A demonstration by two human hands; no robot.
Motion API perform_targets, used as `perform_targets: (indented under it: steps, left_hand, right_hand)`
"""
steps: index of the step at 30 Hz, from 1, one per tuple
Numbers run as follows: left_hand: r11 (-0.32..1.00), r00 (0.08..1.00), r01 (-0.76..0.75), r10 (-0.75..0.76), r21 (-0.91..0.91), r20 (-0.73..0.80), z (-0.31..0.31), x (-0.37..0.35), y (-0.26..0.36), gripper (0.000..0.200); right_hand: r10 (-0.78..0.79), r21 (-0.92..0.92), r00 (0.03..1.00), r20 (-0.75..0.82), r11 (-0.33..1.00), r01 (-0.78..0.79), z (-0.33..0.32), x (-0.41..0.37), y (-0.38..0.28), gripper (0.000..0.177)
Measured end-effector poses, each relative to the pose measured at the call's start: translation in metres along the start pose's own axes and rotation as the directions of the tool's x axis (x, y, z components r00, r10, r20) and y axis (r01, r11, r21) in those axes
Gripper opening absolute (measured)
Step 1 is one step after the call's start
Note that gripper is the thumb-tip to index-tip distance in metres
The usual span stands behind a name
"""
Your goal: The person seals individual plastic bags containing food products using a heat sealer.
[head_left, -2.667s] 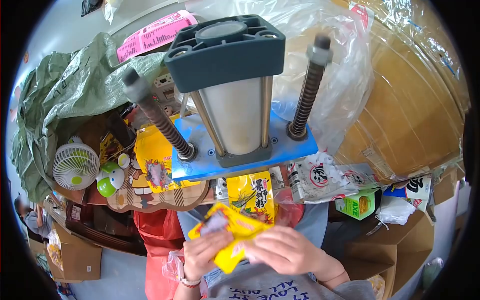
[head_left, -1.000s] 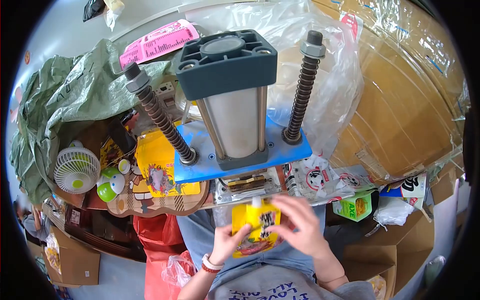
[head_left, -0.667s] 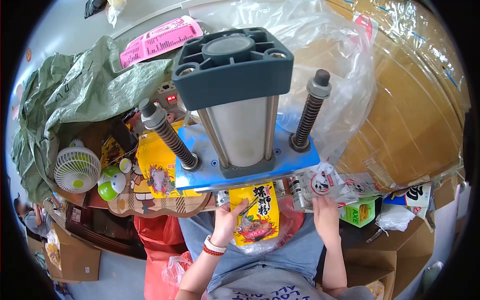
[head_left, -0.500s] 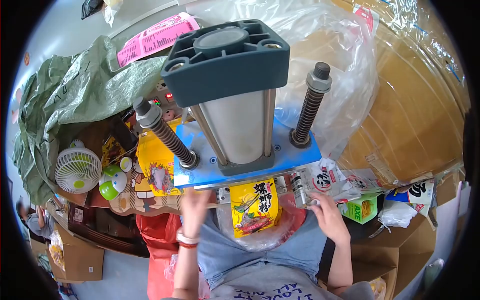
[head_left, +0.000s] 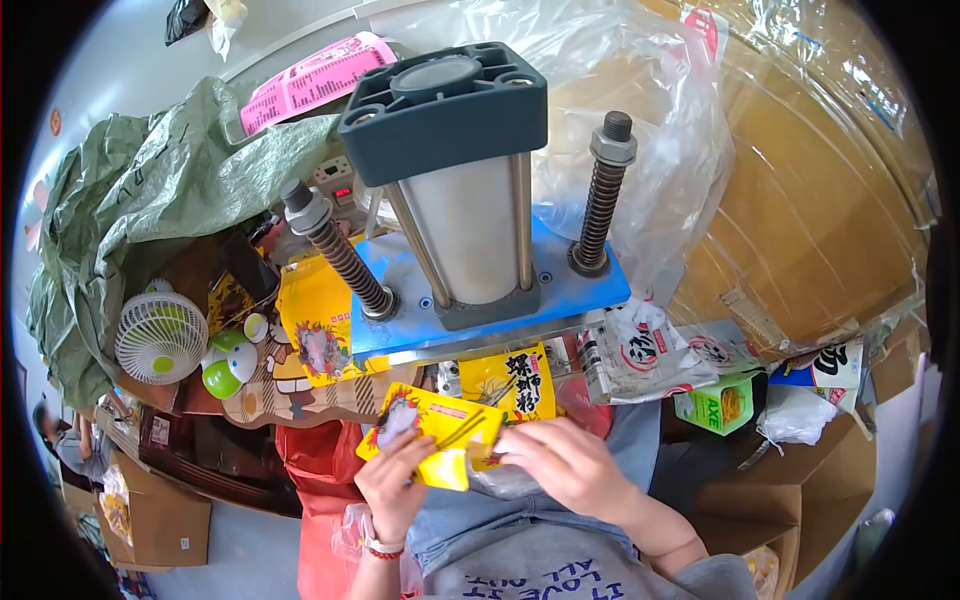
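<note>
A yellow printed pouch (head_left: pixel 425 425) is held up in front of my lap. Its left part is gripped by my left hand (head_left: pixel 396 487), fingers over its front. At the pouch's right edge, my right hand (head_left: pixel 565 465) has its fingers pinched together; whatever they hold there is too small to make out. Behind them, a second yellow pouch (head_left: pixel 525 380) lies under the press's blue plate (head_left: pixel 450 325). The press cylinder (head_left: pixel 455 230) stands above the plate, with spring-loaded bolts at both sides.
More yellow pouches (head_left: pixel 318 315) lie left of the press, near a small white fan (head_left: pixel 160 338) and a green-white toy (head_left: pixel 228 362). White printed packets (head_left: pixel 645 350) and a green AXE pack (head_left: pixel 715 405) lie right. A co-worker (head_left: pixel 75 440) is at the far left.
Both hands have come together in front of my lap, and a yellow pouch is now in my left hand. My right hand has moved left from the press's right side. The view has shifted slightly.
</note>
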State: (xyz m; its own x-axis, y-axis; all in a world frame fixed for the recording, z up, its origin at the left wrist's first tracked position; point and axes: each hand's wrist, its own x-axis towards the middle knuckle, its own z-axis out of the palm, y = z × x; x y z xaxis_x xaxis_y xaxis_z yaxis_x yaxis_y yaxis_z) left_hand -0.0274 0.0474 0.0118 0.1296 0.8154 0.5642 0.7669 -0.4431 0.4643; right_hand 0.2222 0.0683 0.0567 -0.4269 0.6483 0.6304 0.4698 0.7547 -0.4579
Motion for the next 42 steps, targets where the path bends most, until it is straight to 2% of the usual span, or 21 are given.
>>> perform_targets:
  steps: [2,4,7,9,10,12,13,15,18,20,22,25,27,28,29,30,32,35,36,38,42]
  left_hand:
    - [0.992,0.991,-0.125,0.126,-0.009,0.054,-0.011,0.006,0.021,0.037]
    - [0.967,0.966,-0.219,0.234,-0.132,0.112,-0.024,0.01,0.033,0.029]
    - [0.935,0.953,-0.128,0.208,-0.33,0.219,-0.022,0.013,0.044,0.018]
    - [0.917,0.921,0.154,0.002,-0.369,0.39,0.01,0.003,0.029,0.015]
    - [0.841,0.863,0.374,-0.163,-0.39,0.477,0.033,0.003,0.023,0.018]
    - [0.477,0.663,0.746,-0.467,-0.464,0.585,0.065,0.006,0.019,0.021]
    - [0.261,0.615,0.777,-0.51,-0.573,0.602,0.081,0.01,0.012,0.021]
    - [0.065,0.579,0.764,-0.509,-0.642,0.637,0.092,0.027,0.001,0.021]
    - [-0.093,0.57,0.716,-0.494,-0.692,0.656,0.109,0.044,-0.013,0.021]
    - [-0.103,0.563,0.727,-0.476,-0.679,0.676,0.112,0.043,-0.014,0.022]
    - [-0.108,0.622,0.656,-0.483,-0.747,0.616,0.115,0.042,-0.011,0.021]
    - [0.402,0.599,0.801,-0.531,-0.444,0.599,0.082,0.048,-0.049,0.033]
    - [0.502,0.73,0.64,-0.634,-0.582,0.257,0.057,0.06,-0.063,0.054]
    - [0.882,0.882,0.47,-0.467,-0.031,0.061,0.048,0.054,-0.086,0.061]
    - [0.812,0.982,0.134,-0.187,0.568,0.036,0.045,0.045,-0.116,0.068]
    - [0.878,0.942,0.206,-0.297,0.432,0.155,0.052,0.019,-0.143,0.07]
    - [0.941,0.935,0.049,-0.161,0.335,0.317,0.031,0.016,-0.116,0.071]
    - [0.976,0.983,0.114,-0.137,0.184,0.12,0.029,-0.021,-0.127,0.036]
    - [0.944,0.943,0.328,-0.329,0.027,0.044,0.028,-0.02,-0.11,0.028]
    - [0.931,0.936,0.352,-0.353,-0.1,0.0,0.022,-0.022,-0.083,0.032]
    - [0.985,0.988,0.143,-0.148,-0.092,-0.048,0.008,-0.004,-0.005,0.04]
  right_hand:
    - [-0.17,0.013,0.976,0.134,0.985,0.17,-0.005,-0.001,-0.003,0.036]
    - [-0.297,0.028,0.952,0.075,0.955,0.296,-0.024,0.004,-0.022,0.034]
    - [-0.193,0.052,0.98,0.044,0.98,0.191,-0.032,0.001,-0.023,0.042]
    - [0.026,-0.033,0.999,0.045,0.999,-0.025,-0.023,0.001,-0.01,0.06]
    - [0.115,-0.038,0.993,0.012,0.993,-0.115,-0.021,0.001,-0.001,0.06]
    - [0.299,0.019,0.948,-0.111,0.954,-0.299,-0.032,0.001,0.008,0.051]
    - [0.329,0.012,0.928,-0.175,0.943,-0.332,-0.041,-0.003,0.014,0.043]
    - [0.396,-0.004,0.871,-0.292,0.91,-0.415,-0.056,-0.01,0.029,0.031]
    - [0.409,-0.219,0.835,-0.368,0.835,-0.505,-0.034,-0.021,0.093,0.023]
    - [0.406,-0.605,0.896,-0.181,0.672,-0.427,-0.007,-0.051,0.143,0.019]
    - [0.412,-0.515,0.898,-0.153,0.742,-0.429,-0.01,-0.051,0.133,0.02]
    - [0.672,-0.337,0.739,0.047,0.707,-0.621,-0.016,-0.057,0.105,0.018]
    - [0.606,-0.23,0.794,0.04,0.779,-0.583,-0.027,-0.063,0.104,0.016]
    - [0.539,-0.118,0.842,0.027,0.838,-0.532,-0.03,-0.066,0.104,0.015]
    - [0.538,-0.114,0.842,0.029,0.839,-0.532,-0.03,-0.065,0.101,0.015]
    - [0.619,0.004,0.784,0.044,0.784,-0.62,-0.031,-0.062,0.098,0.016]
    - [0.696,0.12,0.716,0.051,0.708,-0.696,-0.031,-0.059,0.098,0.021]
    - [0.722,0.342,0.676,-0.15,0.679,-0.649,-0.032,-0.053,0.084,0.03]
    - [0.72,0.343,0.679,-0.145,0.68,-0.648,-0.033,-0.043,0.07,0.03]
    - [0.463,0.203,0.808,-0.365,0.886,-0.416,-0.038,-0.023,0.04,0.028]
    - [0.099,-0.108,0.984,-0.152,0.987,-0.116,-0.036,-0.007,0.003,0.042]
